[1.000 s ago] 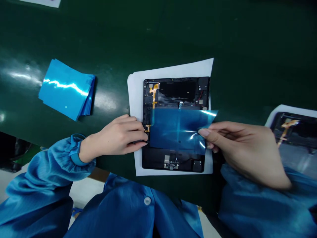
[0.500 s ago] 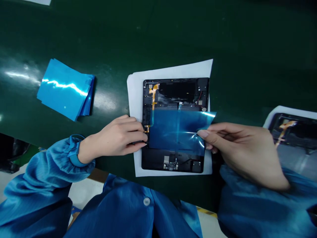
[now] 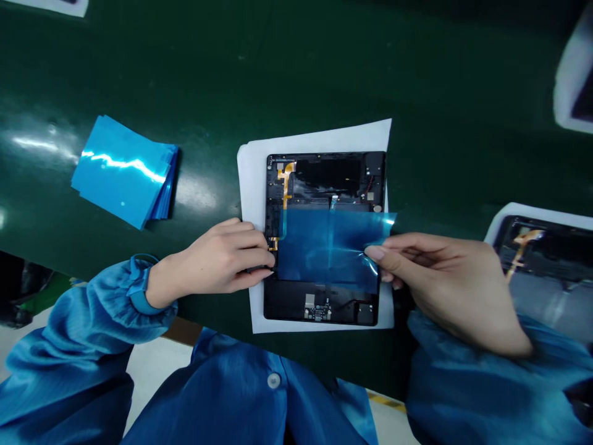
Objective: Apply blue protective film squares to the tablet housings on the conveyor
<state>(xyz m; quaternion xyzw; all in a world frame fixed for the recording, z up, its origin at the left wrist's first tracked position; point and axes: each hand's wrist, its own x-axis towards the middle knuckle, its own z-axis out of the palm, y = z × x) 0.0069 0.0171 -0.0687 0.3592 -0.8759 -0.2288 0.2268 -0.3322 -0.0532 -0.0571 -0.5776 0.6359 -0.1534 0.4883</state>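
Observation:
An opened black tablet body lies on a white paper sheet in the middle of the green belt. A blue film sheet lies across its middle. My left hand is closed, its fingertips pinching the film's left edge at the tablet's side. My right hand pinches the film's right edge between thumb and fingers, that edge lifted a little above the tablet.
A stack of blue film sheets lies at the left on the green belt. Another opened tablet on white paper sits at the right edge. A white sheet corner shows top right.
The film's right edge has come down and inward a little, lying flatter over the tablet. Both hands keep their hold. The view shifted slightly.

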